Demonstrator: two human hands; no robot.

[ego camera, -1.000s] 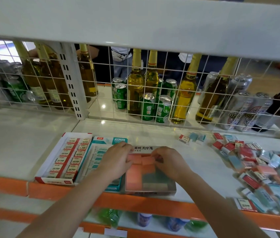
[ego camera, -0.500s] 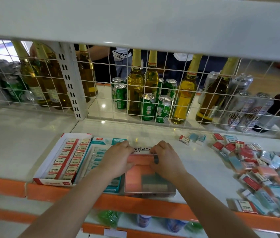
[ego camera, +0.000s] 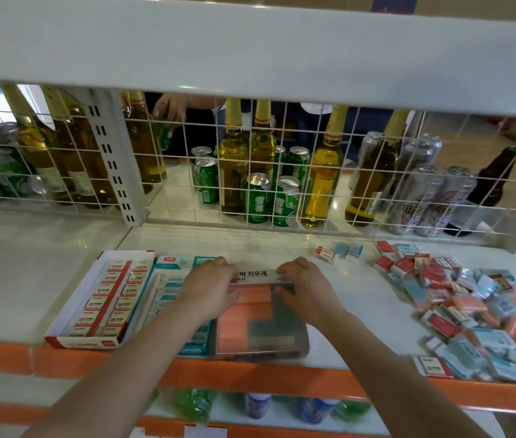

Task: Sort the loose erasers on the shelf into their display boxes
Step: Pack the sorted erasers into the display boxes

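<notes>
Display box [ego camera: 282, 339] flap pinched by both hands' curled fingers [ego camera: 283, 272].

salmon-pink erasers [ego camera: 237, 327], red-and-white box [ego camera: 92, 341], teal box [ego camera: 171, 263], orange shelf edge [ego camera: 282, 374]

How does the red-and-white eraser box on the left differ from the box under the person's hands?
The red-and-white box looks full, with two neat rows of white-labelled erasers; the clear box is partly filled with pink erasers. The red-and-white box lies untouched; the left hand and right hand hold the clear box's far end. Both sit at the shelf's front edge.
</notes>
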